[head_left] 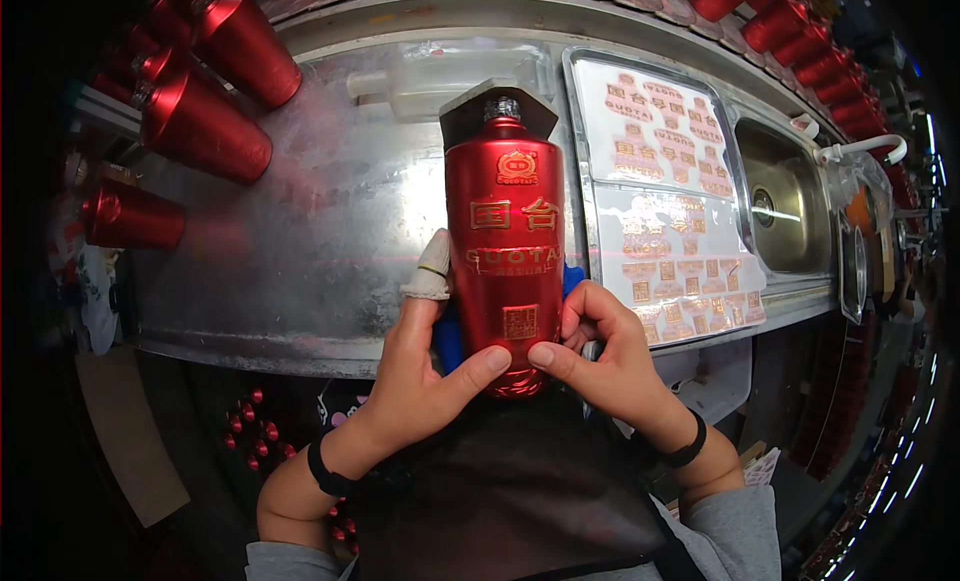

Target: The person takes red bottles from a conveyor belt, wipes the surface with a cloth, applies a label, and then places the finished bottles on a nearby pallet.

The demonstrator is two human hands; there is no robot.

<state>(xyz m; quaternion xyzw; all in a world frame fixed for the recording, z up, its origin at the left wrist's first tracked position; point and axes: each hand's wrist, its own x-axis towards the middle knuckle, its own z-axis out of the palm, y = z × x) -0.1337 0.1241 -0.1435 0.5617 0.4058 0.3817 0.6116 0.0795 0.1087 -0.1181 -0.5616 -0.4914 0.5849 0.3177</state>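
Observation:
A glossy red bottle (500, 226) with gold lettering and a gold square emblem stands tall in the middle of the view, its dark threaded neck pointing away from me. My left hand (420, 356) grips its lower left side, thumb on the front; a white cover wraps one finger. On the lower right side, my right hand (605, 356) holds it too, with the thumb pressed near its base. Blue material (447, 336) shows behind the bottle at both sides. A dark angular plate (455, 116) sits behind its neck.
A metal worktop (290, 271) spans the view. Several red bottles (205, 126) stand at left, more (800, 51) at far right. Gold decal sheets (665, 231) lie on a tray at right, beside a sink (785, 196) with a white tap (865, 149). A clear container (440, 76) lies behind.

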